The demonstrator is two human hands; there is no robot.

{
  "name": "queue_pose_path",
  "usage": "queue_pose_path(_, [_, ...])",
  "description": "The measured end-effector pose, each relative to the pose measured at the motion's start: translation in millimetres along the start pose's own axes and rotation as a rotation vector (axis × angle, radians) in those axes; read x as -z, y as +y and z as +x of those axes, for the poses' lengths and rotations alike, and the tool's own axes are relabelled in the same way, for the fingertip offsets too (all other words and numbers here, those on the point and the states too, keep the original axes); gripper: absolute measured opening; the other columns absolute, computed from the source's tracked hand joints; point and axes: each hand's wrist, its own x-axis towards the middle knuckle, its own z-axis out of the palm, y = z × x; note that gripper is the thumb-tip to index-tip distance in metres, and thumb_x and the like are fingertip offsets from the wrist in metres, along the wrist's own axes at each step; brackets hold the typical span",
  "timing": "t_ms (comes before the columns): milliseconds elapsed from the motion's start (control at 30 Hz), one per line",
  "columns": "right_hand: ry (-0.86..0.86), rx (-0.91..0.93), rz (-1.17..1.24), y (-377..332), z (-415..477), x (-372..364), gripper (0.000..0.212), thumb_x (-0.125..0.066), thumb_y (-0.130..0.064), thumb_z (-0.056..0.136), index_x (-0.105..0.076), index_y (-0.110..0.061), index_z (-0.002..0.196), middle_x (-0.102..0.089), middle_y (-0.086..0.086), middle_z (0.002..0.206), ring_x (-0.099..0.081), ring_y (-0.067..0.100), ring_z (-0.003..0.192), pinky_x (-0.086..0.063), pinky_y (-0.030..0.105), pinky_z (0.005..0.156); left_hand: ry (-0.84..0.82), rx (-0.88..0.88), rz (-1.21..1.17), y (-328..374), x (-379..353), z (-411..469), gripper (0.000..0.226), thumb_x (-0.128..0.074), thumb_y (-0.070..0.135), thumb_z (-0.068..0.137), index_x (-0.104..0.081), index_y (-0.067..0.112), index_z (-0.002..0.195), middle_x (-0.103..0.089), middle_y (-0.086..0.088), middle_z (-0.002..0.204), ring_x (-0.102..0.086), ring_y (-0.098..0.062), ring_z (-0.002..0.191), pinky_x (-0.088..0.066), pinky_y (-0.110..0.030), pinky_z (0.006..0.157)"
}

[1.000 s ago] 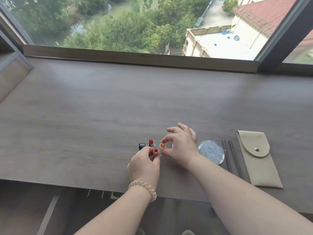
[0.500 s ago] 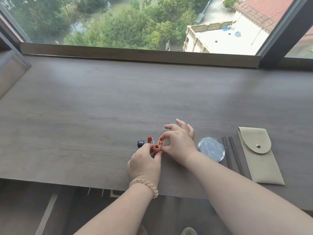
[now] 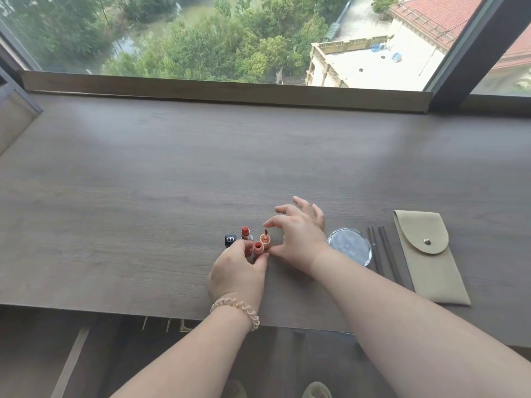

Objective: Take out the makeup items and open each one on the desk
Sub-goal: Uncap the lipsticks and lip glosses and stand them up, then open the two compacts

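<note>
My left hand [image 3: 237, 272] pinches a small orange lip gloss tube [image 3: 257, 248] upright on the desk [image 3: 143, 196]. Just right of it stands the tube's orange cap [image 3: 265, 239], wand pointing up. My right hand [image 3: 300, 237] hovers around the cap with index finger above the wand tip and thumb low beside it, fingers spread and not touching it. Behind the left fingers an opened red lipstick [image 3: 245, 232] stands upright, its black cap [image 3: 230, 240] to its left.
A round clear compact [image 3: 349, 246] lies right of my right wrist. Two dark pencils [image 3: 379, 251] lie beside it, then a beige snap pouch [image 3: 425, 254]. The desk's front edge runs under my forearms; a window sill [image 3: 230, 90] bounds the far side.
My right hand has set the orange cap upright on the desk and spread its fingers off it. The left hand has kept its hold on the tube.
</note>
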Motion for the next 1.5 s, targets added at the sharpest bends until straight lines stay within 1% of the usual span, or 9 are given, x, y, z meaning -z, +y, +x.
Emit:
queue_pose_path(267, [0.038,-0.04,0.029,45,-36,21,0.074,-0.079,-0.046,0.06,-0.049,-0.041,0.128,-0.043,-0.015,0.138,-0.009,0.014,0.142,0.003,0.037,0.113,0.008,-0.004,-0.051,3,6,-5,0.03,-0.073,0.046,0.071,-0.066,0.031,0.096,-0.068,0.015,0.097,-0.062,-0.012,0.095,-0.041,-0.025,0.072])
queue_pose_path(433, [-0.049,-0.057,-0.047,50,-46,17,0.083,-0.074,-0.055,0.06,-0.04,-0.04,0.134,-0.039,-0.014,0.142,-0.008,0.015,0.143,0.005,0.038,0.113,0.15,-0.204,-0.105,-1,12,-18,0.048,-0.082,0.034,0.063,-0.062,0.026,0.106,-0.058,0.008,0.098,-0.058,-0.02,0.093,-0.049,-0.042,0.083])
queue_pose_path(600, [0.046,-0.089,-0.008,48,-45,10,0.071,-0.072,-0.044,0.065,-0.045,-0.034,0.13,-0.052,-0.015,0.127,-0.028,0.013,0.134,-0.002,0.038,0.114,0.127,-0.417,-0.353,22,17,-26,0.042,-0.077,0.023,0.066,-0.061,0.024,0.105,-0.05,0.02,0.088,-0.057,-0.011,0.078,-0.045,-0.017,0.074])
queue_pose_path(733, [0.117,-0.095,0.06,48,-48,17,0.075,-0.072,-0.045,0.057,-0.05,-0.032,0.127,-0.057,-0.018,0.119,-0.04,0.011,0.124,-0.009,0.039,0.113,0.08,-0.405,-0.475,39,26,-28,0.036,-0.069,0.029,0.068,-0.06,0.028,0.103,-0.055,0.014,0.09,-0.058,-0.012,0.078,-0.05,-0.027,0.071])
queue_pose_path(900, [0.067,-0.196,0.759,42,-63,72,0.065,-0.085,-0.031,0.057,-0.061,-0.036,0.117,-0.06,-0.017,0.116,-0.049,-0.004,0.112,-0.038,0.009,0.086,-0.385,-0.244,-0.637,56,44,-33,0.061,-0.073,0.041,0.061,-0.049,0.043,0.117,-0.052,0.01,0.122,-0.058,-0.008,0.1,-0.051,-0.032,0.088])
queue_pose_path(1000, [-0.01,-0.124,0.88,34,-75,106,0.056,-0.084,-0.036,0.054,-0.067,-0.037,0.107,-0.064,-0.015,0.111,-0.052,-0.005,0.111,-0.041,0.011,0.086,-0.691,-0.116,-0.877,74,52,-38,0.091,-0.078,0.035,0.06,-0.032,0.042,0.139,-0.049,0.005,0.133,-0.064,-0.008,0.105,-0.052,-0.035,0.087])
queue_pose_path(1133, [-0.025,-0.068,0.841,22,-90,134,0.05,-0.085,-0.036,0.061,-0.069,-0.034,0.108,-0.066,-0.008,0.112,-0.055,-0.004,0.109,-0.042,0.019,0.095,-0.869,-0.028,-1.119,89,61,-39,0.074,-0.079,0.021,0.066,-0.047,0.034,0.131,-0.068,-0.007,0.11,-0.068,-0.023,0.099,-0.054,-0.037,0.077])
queue_pose_path(1267, [-0.022,-0.012,0.685,20,-102,150,0.046,-0.079,-0.037,0.073,-0.065,-0.03,0.117,-0.064,-0.014,0.118,-0.051,-0.011,0.113,-0.037,0.015,0.098,-0.92,0.019,-1.226,94,59,-43,0.068,-0.083,0.014,0.062,-0.057,0.029,0.122,-0.065,-0.018,0.108,-0.064,-0.034,0.101,-0.049,-0.05,0.095])
queue_pose_path(1500, [0.062,0.207,0.066,18,-110,163,0.067,-0.031,-0.06,0.074,-0.054,-0.029,0.128,-0.065,-0.011,0.117,-0.049,0.003,0.118,-0.002,0.033,0.115,-0.984,0.036,-1.301,100,51,-50,0.087,-0.094,0.017,0.045,-0.056,0.02,0.123,-0.067,-0.018,0.1,-0.067,-0.034,0.089,-0.051,-0.05,0.092])
